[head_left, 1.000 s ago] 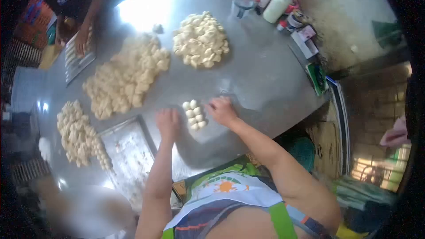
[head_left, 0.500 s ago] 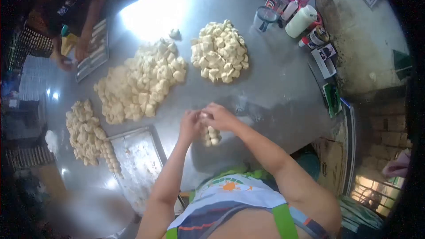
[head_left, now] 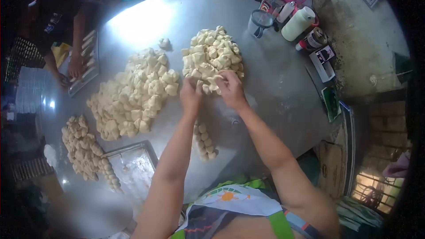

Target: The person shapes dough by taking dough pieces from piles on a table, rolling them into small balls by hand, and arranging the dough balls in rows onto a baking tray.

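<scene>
At the near edge of a heap of cut dough pieces [head_left: 211, 53], both of my hands are reaching in. My left hand [head_left: 191, 94] has its fingers closed on a small piece of dough [head_left: 199, 86]. Just beside it, my right hand [head_left: 231, 90] pinches another dough piece between thumb and fingers. Below my hands, two short rows of smooth dough balls [head_left: 204, 142] lie on the metal table [head_left: 265, 119], partly behind my left forearm.
To the left spread a larger dough heap [head_left: 137, 90], a smaller dough pile [head_left: 82, 146] and a metal tray [head_left: 133, 163]. A co-worker's hand [head_left: 76, 65] touches a tray of dough [head_left: 88, 64]. Along the right edge stand a clear jug [head_left: 260, 22] and a pale green flask [head_left: 299, 24].
Both hands have moved forward from above the rows of balls to the dough heap and taken hold of dough pieces. More of the rows now shows. The camera view has shifted slightly.
</scene>
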{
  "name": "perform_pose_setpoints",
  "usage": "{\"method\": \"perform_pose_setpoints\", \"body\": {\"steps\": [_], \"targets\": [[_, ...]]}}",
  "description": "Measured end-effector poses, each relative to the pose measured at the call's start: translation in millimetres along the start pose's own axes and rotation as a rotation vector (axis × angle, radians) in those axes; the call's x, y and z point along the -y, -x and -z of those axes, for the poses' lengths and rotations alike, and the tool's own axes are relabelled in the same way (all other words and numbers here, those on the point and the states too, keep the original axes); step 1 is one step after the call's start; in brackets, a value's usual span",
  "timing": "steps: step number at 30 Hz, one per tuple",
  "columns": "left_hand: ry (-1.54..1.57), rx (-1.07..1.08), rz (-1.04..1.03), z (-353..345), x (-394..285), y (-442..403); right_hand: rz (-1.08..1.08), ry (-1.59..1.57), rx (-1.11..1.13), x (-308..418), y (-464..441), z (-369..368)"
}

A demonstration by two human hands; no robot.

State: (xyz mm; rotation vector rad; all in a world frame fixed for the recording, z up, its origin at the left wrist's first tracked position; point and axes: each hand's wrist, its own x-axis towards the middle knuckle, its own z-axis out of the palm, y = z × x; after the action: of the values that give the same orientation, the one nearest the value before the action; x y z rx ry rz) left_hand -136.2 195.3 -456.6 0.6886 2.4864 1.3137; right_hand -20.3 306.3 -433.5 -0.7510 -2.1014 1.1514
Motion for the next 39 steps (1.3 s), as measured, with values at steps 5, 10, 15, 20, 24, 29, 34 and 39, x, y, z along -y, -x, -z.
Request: {"method": "perform_pose_setpoints", "body": {"steps": [5, 10, 15, 20, 24, 29, 34, 39], "targets": [[0.245, 0.232, 0.028, 52, 56, 24, -0.323, -0.279, 0.155, 3, 109, 53], [-0.053, 0.195, -0.076, 127, 111, 169, -0.553, 0.086, 0.171, 9, 243, 113], [-0.602, 0.233, -0.166, 130, 121, 293, 0.203, 0.832, 0.233, -19, 331, 113], [-0.304, -0.208, -0.273, 91, 133, 216, 0.096, 0.709, 0.043, -40, 209, 49], [-0.59, 0.344, -0.3, 97, 95, 244, 0.035, 0.703, 0.242, -8, 231, 29], [-0.508, 0.143, -0.412, 139, 135, 308, 0.34, 0.498, 0.113, -36, 321, 63], [-0.491, -0.151, -0.317, 100, 121, 197, 0.093, 0.731, 0.148, -21, 199, 50], [-0.613, 0.278, -0.161, 91, 87, 224, -0.245, 0.448, 0.272, 38, 215, 38]]}}
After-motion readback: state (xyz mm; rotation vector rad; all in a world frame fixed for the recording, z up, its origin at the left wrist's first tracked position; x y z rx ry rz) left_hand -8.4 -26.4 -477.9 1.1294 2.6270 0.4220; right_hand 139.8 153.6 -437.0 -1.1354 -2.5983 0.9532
